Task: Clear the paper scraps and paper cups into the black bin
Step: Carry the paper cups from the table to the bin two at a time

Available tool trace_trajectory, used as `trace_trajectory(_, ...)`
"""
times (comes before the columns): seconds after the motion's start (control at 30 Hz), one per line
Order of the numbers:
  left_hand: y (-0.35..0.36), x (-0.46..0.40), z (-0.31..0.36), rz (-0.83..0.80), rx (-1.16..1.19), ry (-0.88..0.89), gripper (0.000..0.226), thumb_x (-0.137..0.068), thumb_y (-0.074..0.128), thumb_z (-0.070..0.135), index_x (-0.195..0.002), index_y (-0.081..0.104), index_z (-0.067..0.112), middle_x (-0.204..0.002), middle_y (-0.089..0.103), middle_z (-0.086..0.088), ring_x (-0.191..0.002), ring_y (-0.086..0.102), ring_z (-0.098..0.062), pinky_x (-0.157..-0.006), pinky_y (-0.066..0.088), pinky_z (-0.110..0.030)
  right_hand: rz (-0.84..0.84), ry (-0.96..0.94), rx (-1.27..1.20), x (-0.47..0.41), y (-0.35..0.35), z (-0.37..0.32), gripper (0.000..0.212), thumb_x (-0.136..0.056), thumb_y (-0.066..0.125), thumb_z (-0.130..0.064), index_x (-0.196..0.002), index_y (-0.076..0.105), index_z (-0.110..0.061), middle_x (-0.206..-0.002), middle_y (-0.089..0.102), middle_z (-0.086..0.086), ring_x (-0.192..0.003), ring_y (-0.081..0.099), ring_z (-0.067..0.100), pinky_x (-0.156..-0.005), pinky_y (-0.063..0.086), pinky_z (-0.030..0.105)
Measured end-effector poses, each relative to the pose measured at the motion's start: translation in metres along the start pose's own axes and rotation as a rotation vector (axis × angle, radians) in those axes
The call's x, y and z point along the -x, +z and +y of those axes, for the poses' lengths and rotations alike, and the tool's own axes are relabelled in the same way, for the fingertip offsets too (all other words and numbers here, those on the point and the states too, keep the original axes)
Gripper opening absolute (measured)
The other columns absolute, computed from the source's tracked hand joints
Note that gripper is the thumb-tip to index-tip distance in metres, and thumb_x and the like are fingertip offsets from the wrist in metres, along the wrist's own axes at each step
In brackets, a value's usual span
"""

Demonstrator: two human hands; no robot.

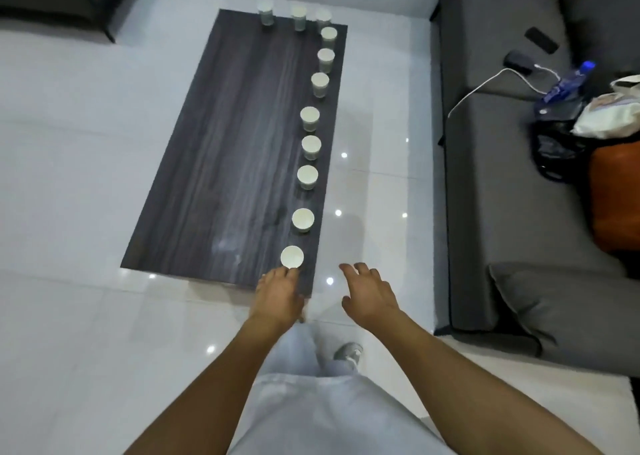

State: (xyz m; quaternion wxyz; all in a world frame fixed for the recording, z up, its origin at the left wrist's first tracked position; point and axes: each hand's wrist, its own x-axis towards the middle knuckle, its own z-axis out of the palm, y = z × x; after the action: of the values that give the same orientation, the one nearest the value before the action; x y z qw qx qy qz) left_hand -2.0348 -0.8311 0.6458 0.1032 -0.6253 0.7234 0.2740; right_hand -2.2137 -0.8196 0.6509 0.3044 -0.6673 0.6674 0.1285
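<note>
You are standing at the near end of a dark wood table (225, 143), looking down. Paper cups (309, 174) are standing upright in a line along its right edge, with three more across the far end. Your left hand (277, 295) is reaching with relaxed fingers, its fingertips touching the nearest cup (292, 256) at the table's near right corner. Your right hand (369, 295) is hovering over the floor (69, 177) just right of the table, fingers spread, holding nothing. A grey sofa (491, 177) is sitting to your right.
</note>
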Motion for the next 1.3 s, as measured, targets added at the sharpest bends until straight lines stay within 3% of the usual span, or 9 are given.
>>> trace_trajectory(0.17,-0.004,-0.009,-0.023,0.013,0.048,-0.115,0.044,-0.091,0.051,0.024,-0.133,0.044,0.015,-0.133,0.049,-0.005,-0.125,0.043,-0.024,-0.108,0.032,-0.032,-0.037,-0.101,0.078,-0.038,-0.011,-0.026,0.06,-0.091,0.053,-0.018,-0.145,0.029,-0.022,-0.141,0.04,0.008,-0.122,0.043,0.029,-0.096,0.044,0.039)
trace_trajectory(0.3,-0.012,-0.028,-0.044,-0.019,0.051,-0.157,0.04,-0.092,0.049,0.026,-0.131,0.044,0.015,-0.133,0.048,-0.006,-0.125,0.042,-0.025,-0.107,0.031,-0.033,-0.019,-0.114,0.036,-0.071,-0.024,-0.048,0.052,-0.091,0.054,-0.021,-0.139,0.035,-0.02,-0.138,0.043,0.007,-0.119,0.045,0.029,-0.096,0.046,0.042)
trace_trajectory(0.67,-0.017,-0.06,-0.065,-0.054,0.128,-0.239,0.038,-0.093,0.048,0.025,-0.129,0.044,0.013,-0.131,0.048,-0.009,-0.124,0.042,-0.026,-0.109,0.031,-0.036,-0.119,-0.101,0.134,-0.141,-0.044,-0.062,0.056,-0.092,0.056,-0.026,-0.142,0.032,-0.021,-0.137,0.043,0.008,-0.122,0.045,0.03,-0.098,0.046,0.042)
trace_trajectory(1.0,0.022,-0.109,-0.063,-0.11,0.221,-0.336,0.046,-0.092,0.051,0.025,-0.135,0.04,0.015,-0.136,0.045,-0.007,-0.127,0.039,-0.025,-0.111,0.027,-0.034,-0.203,-0.177,0.182,-0.228,-0.032,-0.066,0.053,-0.091,0.053,-0.018,-0.14,0.034,-0.019,-0.138,0.04,0.01,-0.118,0.042,0.031,-0.094,0.044,0.041)
trace_trajectory(1.17,0.062,-0.161,-0.06,-0.087,0.22,-0.37,0.049,-0.093,0.049,0.025,-0.139,0.036,0.016,-0.141,0.04,-0.007,-0.131,0.035,-0.025,-0.112,0.026,-0.035,-0.174,-0.225,0.214,-0.285,-0.005,-0.052,0.059,-0.09,0.058,-0.021,-0.143,0.03,-0.021,-0.146,0.032,0.011,-0.128,0.035,0.032,-0.101,0.041,0.042)
trace_trajectory(1.3,0.107,-0.202,-0.059,-0.076,0.169,-0.363,0.056,-0.094,0.049,0.04,-0.143,0.029,0.02,-0.152,0.025,-0.008,-0.14,0.022,-0.027,-0.114,0.023,-0.039,-0.167,-0.268,0.261,-0.329,0.029,-0.033,0.072,-0.088,0.064,-0.029,-0.147,0.024,-0.024,-0.155,0.021,0.011,-0.139,0.023,0.035,-0.106,0.039,0.045)
